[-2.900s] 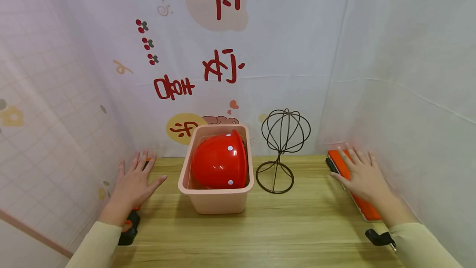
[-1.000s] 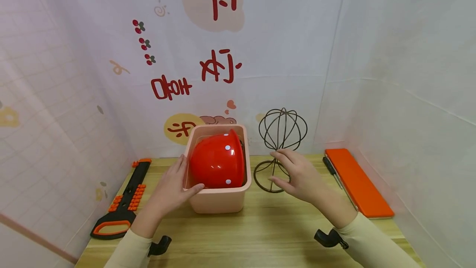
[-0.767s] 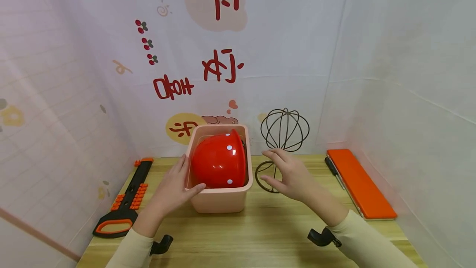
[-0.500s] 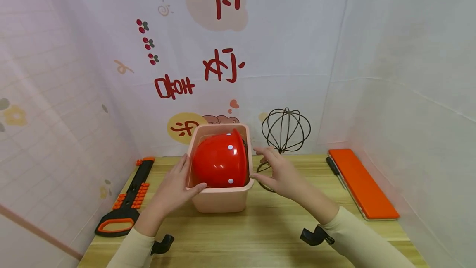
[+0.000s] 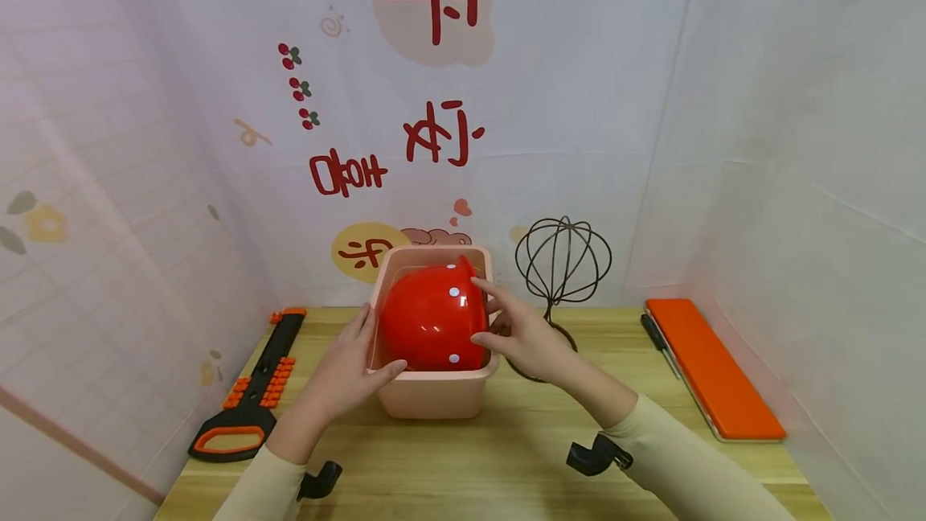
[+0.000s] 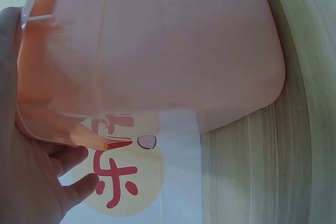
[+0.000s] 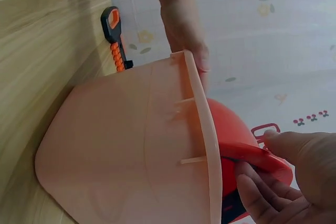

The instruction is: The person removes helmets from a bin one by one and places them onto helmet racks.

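A red hard hat [image 5: 427,320] with white dots lies on its side inside a pink plastic bin [image 5: 434,396], its brim facing right. My left hand [image 5: 340,376] holds the bin's front left corner, thumb over the front rim and fingers along the left side. In the left wrist view, fingertips [image 6: 79,190] reach past the rim. My right hand [image 5: 531,344] pinches the hat's brim [image 7: 257,156]; in the right wrist view the thumb is on its outer side and the fingers are inside. Dark parts show within the hat, mostly hidden.
Right behind my right hand stands a dark wire stand [image 5: 567,260] with a globe-shaped top. An orange flat case [image 5: 709,368] and a black marker [image 5: 654,332] lie at the right. A black tool with orange teeth [image 5: 253,392] lies left. Cloth walls enclose the table.
Both hands came in from the table's sides. The left took hold of the bin's corner; the right passed in front of the wire stand, moved left and took the hat's brim.
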{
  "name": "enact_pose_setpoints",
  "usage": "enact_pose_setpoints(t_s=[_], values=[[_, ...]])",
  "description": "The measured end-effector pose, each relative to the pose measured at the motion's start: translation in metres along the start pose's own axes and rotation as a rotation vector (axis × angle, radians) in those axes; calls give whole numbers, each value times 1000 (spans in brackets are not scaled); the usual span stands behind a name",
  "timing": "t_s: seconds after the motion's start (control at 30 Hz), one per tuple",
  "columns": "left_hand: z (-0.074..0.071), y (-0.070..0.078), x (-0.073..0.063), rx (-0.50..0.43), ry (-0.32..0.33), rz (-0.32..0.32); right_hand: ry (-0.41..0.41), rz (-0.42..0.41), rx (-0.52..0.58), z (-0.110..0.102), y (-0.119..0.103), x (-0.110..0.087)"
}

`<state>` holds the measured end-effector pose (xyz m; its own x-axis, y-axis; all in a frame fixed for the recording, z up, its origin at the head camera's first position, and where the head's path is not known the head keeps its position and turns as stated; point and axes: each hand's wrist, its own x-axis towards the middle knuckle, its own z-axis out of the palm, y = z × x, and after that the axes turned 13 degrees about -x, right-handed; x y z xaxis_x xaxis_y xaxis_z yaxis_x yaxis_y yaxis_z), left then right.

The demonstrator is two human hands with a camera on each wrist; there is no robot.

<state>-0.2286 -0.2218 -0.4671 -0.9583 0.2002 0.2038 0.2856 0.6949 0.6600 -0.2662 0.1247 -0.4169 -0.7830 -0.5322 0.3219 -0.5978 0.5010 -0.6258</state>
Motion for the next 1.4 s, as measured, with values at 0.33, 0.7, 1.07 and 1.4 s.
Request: enact_pose_setpoints(t_s=[0.33,0.7,1.07,1.4], values=[[-1,1,1,-40,-5,-10,-114,80,145,2,1,8],[-2,2,1,-66,-15,-28,-147,145,278,2,-2,13],[0,0,4,-85,-19,-22,-74,227,440,-6,4,9],[1,-1,7,-85,6,10,97,42,549,-22,0,11]])
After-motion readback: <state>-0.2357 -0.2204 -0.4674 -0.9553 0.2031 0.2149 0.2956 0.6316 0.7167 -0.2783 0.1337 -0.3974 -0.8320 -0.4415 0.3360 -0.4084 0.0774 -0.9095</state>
